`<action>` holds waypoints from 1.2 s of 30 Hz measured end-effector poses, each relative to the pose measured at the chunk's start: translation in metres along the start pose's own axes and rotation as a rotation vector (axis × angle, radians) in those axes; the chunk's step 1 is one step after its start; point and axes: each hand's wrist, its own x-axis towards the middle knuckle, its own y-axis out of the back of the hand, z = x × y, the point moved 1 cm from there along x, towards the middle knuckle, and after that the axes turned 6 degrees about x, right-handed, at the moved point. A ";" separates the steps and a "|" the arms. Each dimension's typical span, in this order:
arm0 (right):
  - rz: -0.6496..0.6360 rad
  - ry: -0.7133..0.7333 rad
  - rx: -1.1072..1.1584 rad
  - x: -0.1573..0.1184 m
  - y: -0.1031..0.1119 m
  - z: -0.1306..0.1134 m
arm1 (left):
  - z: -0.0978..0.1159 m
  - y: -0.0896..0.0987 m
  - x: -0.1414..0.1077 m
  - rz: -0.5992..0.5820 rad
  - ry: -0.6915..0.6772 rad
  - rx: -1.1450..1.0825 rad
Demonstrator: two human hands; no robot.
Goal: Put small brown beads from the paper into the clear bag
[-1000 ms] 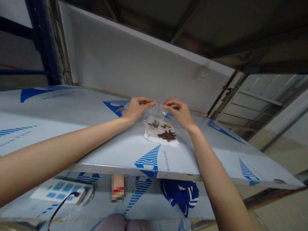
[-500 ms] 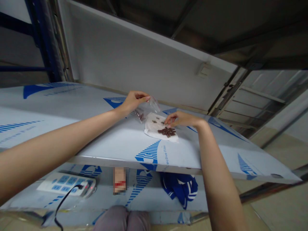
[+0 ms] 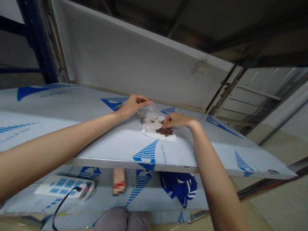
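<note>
My left hand (image 3: pixel 134 105) pinches the top edge of a clear zip bag (image 3: pixel 152 109), which has a pink seal line. Several small dark pieces (image 3: pixel 141 119) show through the bag's lower part. To its right a white paper sheet (image 3: pixel 148 130) lies on the table, bearing a heap of small reddish-brown pieces (image 3: pixel 166 131); they look like screws or capsules, too small to tell. A few loose ones lie further back on the sheet. My right hand (image 3: pixel 174 120) is at the heap's back edge, fingertips pressed together and pointing down; whatever they hold is hidden.
The table (image 3: pixel 96 141) is covered in blue-printed protective film. On a shelf below lie a white power strip (image 3: pixel 64 186) with a black cable, a blurred-out item (image 3: pixel 119 181) and dark blue cloth (image 3: pixel 179 187). A wall switch (image 3: pixel 201 68) is behind; metal frames stand on both sides.
My right hand has moved slightly left and down to the heap, its fingers closing. My left hand still holds the bag, whose mouth has shifted a little. The view has turned slightly.
</note>
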 end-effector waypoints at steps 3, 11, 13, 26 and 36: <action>0.081 0.030 0.000 -0.005 0.002 -0.008 | 0.004 0.001 -0.002 0.018 -0.006 0.008; 0.489 0.353 0.270 -0.017 0.018 -0.042 | 0.017 -0.005 -0.010 0.130 -0.024 0.032; 0.537 0.373 0.260 -0.013 0.014 -0.045 | 0.017 -0.008 -0.011 0.159 -0.032 0.025; 0.649 0.531 0.150 -0.003 0.001 -0.049 | 0.019 -0.010 -0.014 0.338 0.004 -0.057; 0.591 0.436 0.325 0.003 0.012 -0.040 | 0.030 -0.002 -0.006 0.202 -0.034 -0.021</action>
